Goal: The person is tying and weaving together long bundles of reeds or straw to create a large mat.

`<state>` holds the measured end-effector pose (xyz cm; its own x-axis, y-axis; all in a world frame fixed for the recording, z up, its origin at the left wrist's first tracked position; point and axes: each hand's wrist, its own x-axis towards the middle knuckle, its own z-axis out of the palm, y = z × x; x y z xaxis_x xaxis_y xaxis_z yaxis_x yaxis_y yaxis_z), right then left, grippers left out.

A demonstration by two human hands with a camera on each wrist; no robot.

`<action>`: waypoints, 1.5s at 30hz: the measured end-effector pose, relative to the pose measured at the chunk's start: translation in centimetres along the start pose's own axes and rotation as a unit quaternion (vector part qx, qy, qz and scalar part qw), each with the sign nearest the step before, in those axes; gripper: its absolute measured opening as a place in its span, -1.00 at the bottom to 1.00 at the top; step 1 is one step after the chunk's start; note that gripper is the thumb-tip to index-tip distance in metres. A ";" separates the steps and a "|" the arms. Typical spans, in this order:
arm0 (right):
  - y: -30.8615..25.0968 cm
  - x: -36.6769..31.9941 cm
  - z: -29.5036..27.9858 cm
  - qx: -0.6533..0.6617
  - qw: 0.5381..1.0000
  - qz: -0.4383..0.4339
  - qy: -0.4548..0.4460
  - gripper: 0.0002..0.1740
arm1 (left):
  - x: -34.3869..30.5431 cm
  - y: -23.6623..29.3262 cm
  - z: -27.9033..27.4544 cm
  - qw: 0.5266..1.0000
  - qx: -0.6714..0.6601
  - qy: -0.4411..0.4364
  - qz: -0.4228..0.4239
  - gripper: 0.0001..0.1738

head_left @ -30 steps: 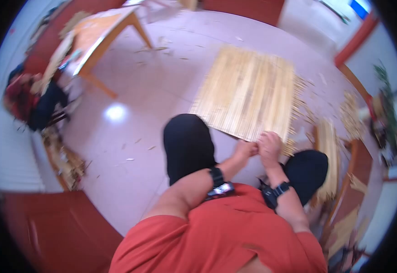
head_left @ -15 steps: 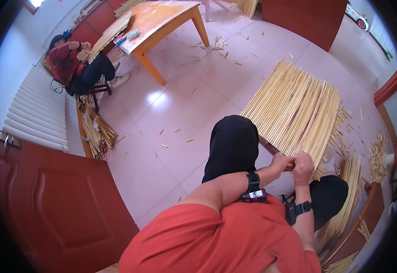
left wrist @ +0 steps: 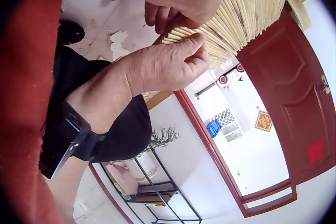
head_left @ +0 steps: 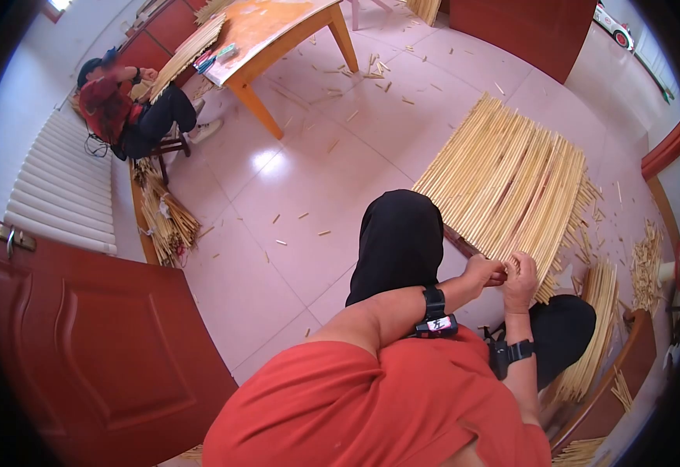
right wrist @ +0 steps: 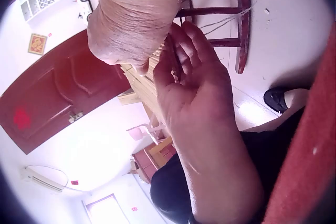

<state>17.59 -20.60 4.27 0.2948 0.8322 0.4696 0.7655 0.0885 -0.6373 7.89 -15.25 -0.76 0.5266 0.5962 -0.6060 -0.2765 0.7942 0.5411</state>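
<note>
A mat of pale reed stalks [head_left: 503, 179] slopes up from the floor area toward my lap, its near edge at my hands. My left hand [head_left: 480, 274] grips that edge with curled fingers; the right wrist view shows the left hand's palm side [right wrist: 197, 85], its fingertips partly hidden behind my right hand [right wrist: 139, 19]. Right beside it, my right hand [head_left: 520, 282] pinches the stalk ends between thumb and bent forefinger, clearest in the left wrist view [left wrist: 163, 66]. A dark red wooden stool frame [right wrist: 243, 24] stands below the mat, with thin white string [right wrist: 231, 19] looped over it.
A bundle of reeds [head_left: 595, 311] lies to my right, short offcuts [head_left: 581, 241] beside the mat. Ahead left stands an orange-legged table [head_left: 277, 35]; a seated person [head_left: 114, 105] works at another mat. Left are a red door [head_left: 98, 335] and tied reed bundles [head_left: 165, 218].
The head view swung left and sharpened from the blurred first frame, bringing the seated person fully into sight. Both hands stay at the mat's near edge; the right fingers have shifted slightly.
</note>
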 end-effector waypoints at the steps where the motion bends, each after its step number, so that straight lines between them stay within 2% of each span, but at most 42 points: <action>1: 0.3 -0.1 0.0 -0.018 1.000 -0.021 0.003 -0.93 | -0.1 0.0 0.0 1.000 -0.002 -0.009 0.003 -0.85; 5: 0.5 -0.2 -0.1 -0.086 0.994 -0.062 -0.008 -0.91 | -0.1 -0.1 0.2 1.000 -0.010 0.005 0.006 -0.85; 17: 1.1 0.5 0.0 -0.040 0.994 -0.101 -0.014 -0.93 | -0.4 0.6 0.3 1.000 0.017 -0.012 -0.002 -0.85; 21: -2.6 2.6 -1.3 -0.021 0.993 -0.113 0.033 -0.93 | 0.0 -0.2 -0.4 0.999 0.023 -0.018 -0.019 -0.82; 23: -5.3 4.3 -2.1 0.072 0.994 -0.057 0.061 -0.90 | 0.3 -0.9 -1.0 1.000 -0.003 -0.026 -0.001 -0.80; 24: -4.8 3.9 -2.3 0.085 0.996 -0.014 0.036 -0.82 | 0.5 -0.8 -1.1 1.000 0.001 -0.027 0.005 -0.80; 25: -4.4 3.6 -2.6 0.086 0.995 -0.018 0.038 -0.82 | 0.2 -0.7 -0.8 0.999 -0.003 -0.035 0.005 -0.80; 26: -4.1 3.3 -3.0 0.186 0.976 0.114 -0.001 -0.78 | 0.0 -0.5 -0.5 0.999 -0.010 -0.043 0.004 -0.80; 27: -4.0 3.1 -3.2 0.279 0.927 0.245 -0.041 -0.75 | -0.1 -0.3 -0.3 0.999 -0.011 -0.043 0.005 -0.80; 34: -5.0 3.3 -4.8 0.322 0.923 0.201 -0.065 -0.72 | -0.2 -0.1 -0.7 0.997 -0.004 -0.075 -0.005 -0.76; 38: -6.3 3.7 -5.2 0.340 0.916 0.206 -0.049 -0.72 | 0.2 0.0 -1.2 0.995 0.041 -0.087 -0.015 -0.74; 42: -4.8 3.5 -4.7 0.343 0.917 0.201 -0.015 -0.73 | 0.6 -0.3 -2.0 0.988 0.104 -0.107 -0.033 -0.75; 44: -2.9 3.0 -4.5 0.332 0.922 0.199 0.002 -0.74 | 2.4 -2.2 -3.7 0.970 0.158 -0.186 -0.015 -0.78; 45: -1.3 2.8 -4.1 0.314 0.922 0.226 -0.019 -0.75 | 2.3 -2.3 -3.5 0.969 0.159 -0.191 -0.017 -0.78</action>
<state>19.77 -20.63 8.95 0.4735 0.8791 0.0545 0.0831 0.0170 -0.9964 6.93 -15.28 -5.47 0.8065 0.4348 -0.4006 -0.0237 0.7008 0.7129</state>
